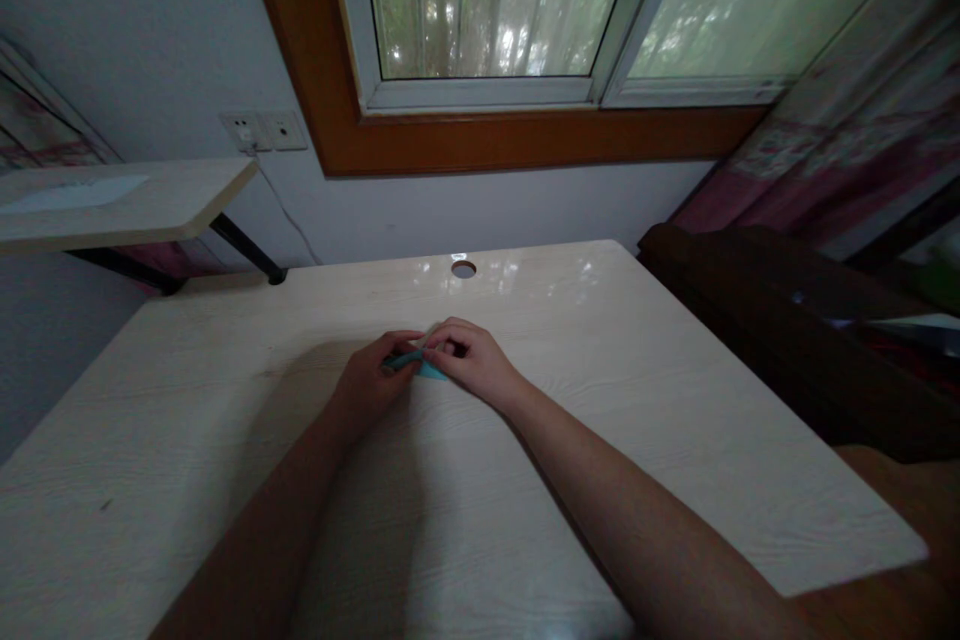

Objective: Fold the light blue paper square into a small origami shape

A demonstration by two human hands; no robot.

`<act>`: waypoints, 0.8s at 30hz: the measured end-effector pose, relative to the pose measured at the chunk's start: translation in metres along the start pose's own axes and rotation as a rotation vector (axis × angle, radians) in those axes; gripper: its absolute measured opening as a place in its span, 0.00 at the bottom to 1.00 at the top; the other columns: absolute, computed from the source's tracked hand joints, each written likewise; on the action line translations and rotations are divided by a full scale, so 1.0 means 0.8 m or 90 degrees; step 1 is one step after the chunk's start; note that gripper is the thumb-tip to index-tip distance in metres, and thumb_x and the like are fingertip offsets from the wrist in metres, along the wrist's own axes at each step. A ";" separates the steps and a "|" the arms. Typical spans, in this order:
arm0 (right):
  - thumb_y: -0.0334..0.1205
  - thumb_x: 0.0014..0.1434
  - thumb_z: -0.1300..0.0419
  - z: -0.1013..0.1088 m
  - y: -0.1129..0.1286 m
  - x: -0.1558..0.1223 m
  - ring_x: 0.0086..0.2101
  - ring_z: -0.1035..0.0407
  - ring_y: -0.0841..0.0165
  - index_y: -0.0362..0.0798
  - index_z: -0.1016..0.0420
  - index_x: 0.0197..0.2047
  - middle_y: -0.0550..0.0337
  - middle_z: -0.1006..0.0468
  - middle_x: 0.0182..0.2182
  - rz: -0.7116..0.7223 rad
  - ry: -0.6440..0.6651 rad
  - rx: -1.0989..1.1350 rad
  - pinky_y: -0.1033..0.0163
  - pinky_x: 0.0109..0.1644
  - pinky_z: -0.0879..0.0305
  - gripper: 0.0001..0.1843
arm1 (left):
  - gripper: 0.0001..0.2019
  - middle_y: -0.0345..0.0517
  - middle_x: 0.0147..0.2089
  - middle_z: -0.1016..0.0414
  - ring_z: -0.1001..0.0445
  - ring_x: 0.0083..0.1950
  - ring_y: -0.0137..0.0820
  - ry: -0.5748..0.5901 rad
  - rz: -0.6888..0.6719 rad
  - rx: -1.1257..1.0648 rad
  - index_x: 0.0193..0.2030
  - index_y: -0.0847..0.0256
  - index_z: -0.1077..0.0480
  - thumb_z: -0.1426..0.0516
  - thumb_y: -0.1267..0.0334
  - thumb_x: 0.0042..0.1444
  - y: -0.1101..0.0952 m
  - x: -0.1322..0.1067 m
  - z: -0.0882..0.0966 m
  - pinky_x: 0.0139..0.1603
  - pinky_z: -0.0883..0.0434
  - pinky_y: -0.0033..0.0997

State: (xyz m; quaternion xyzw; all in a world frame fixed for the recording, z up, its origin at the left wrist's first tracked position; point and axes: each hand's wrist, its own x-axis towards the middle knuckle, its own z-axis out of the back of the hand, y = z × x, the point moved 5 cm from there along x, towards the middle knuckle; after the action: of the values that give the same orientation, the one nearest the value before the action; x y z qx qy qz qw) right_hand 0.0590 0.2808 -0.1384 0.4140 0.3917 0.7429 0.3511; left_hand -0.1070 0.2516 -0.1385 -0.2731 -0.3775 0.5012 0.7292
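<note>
Near the middle of the pale wood-grain table (480, 480), both hands meet over a small teal piece (430, 371) that looks like folded paper. My left hand (375, 370) is closed on its left part, thumb and fingers pinching a raised edge. From the other side my right hand (469, 355) pinches it too, thumb and forefinger close to the left fingertips. A flat teal corner shows below the right thumb. Fingers cover much of the piece, so its full shape is hidden.
A raised shelf (217, 185) on black legs stands at the table's back left. A round cable hole (463, 269) lies near the back edge. Behind are a wall socket (262, 131) with a cord and a window. Dark furniture (750, 320) stands at right.
</note>
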 end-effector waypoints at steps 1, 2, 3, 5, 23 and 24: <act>0.43 0.59 0.37 0.000 0.001 0.000 0.29 0.35 0.72 0.48 0.22 0.36 0.58 0.26 0.34 0.001 0.001 -0.001 0.66 0.34 0.39 0.08 | 0.17 0.43 0.42 0.21 0.22 0.42 0.33 0.001 0.000 0.001 0.54 0.56 0.30 0.41 0.64 0.57 0.000 0.000 0.000 0.45 0.27 0.31; 0.42 0.59 0.37 0.000 0.002 0.000 0.29 0.35 0.72 0.48 0.22 0.36 0.58 0.26 0.34 0.002 0.003 -0.002 0.66 0.34 0.39 0.07 | 0.17 0.43 0.42 0.21 0.22 0.42 0.33 0.004 0.001 0.002 0.54 0.55 0.30 0.41 0.64 0.57 0.001 0.000 -0.001 0.45 0.26 0.31; 0.42 0.59 0.37 0.000 0.002 0.000 0.29 0.35 0.72 0.47 0.22 0.35 0.58 0.26 0.34 0.004 0.002 -0.001 0.66 0.34 0.39 0.07 | 0.17 0.43 0.42 0.21 0.22 0.42 0.33 0.005 0.000 0.004 0.54 0.55 0.30 0.41 0.63 0.57 0.001 0.000 -0.001 0.45 0.27 0.31; 0.41 0.59 0.37 0.000 0.003 0.000 0.29 0.35 0.72 0.47 0.22 0.35 0.58 0.26 0.33 0.006 -0.001 0.003 0.66 0.33 0.39 0.06 | 0.17 0.43 0.42 0.21 0.22 0.43 0.33 0.005 -0.001 0.007 0.54 0.55 0.30 0.41 0.63 0.58 0.002 0.000 -0.001 0.46 0.27 0.31; 0.44 0.59 0.37 0.000 -0.004 0.000 0.29 0.35 0.72 0.48 0.21 0.36 0.59 0.26 0.33 -0.012 0.020 0.023 0.66 0.34 0.39 0.09 | 0.15 0.43 0.39 0.22 0.23 0.39 0.32 0.029 0.021 -0.041 0.51 0.57 0.29 0.41 0.59 0.58 0.001 -0.001 0.000 0.41 0.27 0.29; 0.44 0.59 0.37 0.000 -0.004 0.000 0.29 0.35 0.72 0.48 0.21 0.36 0.59 0.26 0.33 -0.009 0.020 0.025 0.66 0.34 0.39 0.08 | 0.15 0.43 0.39 0.22 0.23 0.39 0.32 0.027 0.023 -0.040 0.51 0.58 0.29 0.41 0.59 0.57 0.001 -0.001 0.000 0.40 0.27 0.29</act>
State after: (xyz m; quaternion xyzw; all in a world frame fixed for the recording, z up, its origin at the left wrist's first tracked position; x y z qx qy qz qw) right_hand 0.0598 0.2824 -0.1410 0.4064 0.4147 0.7388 0.3419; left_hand -0.1078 0.2510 -0.1391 -0.3136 -0.3725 0.4962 0.7188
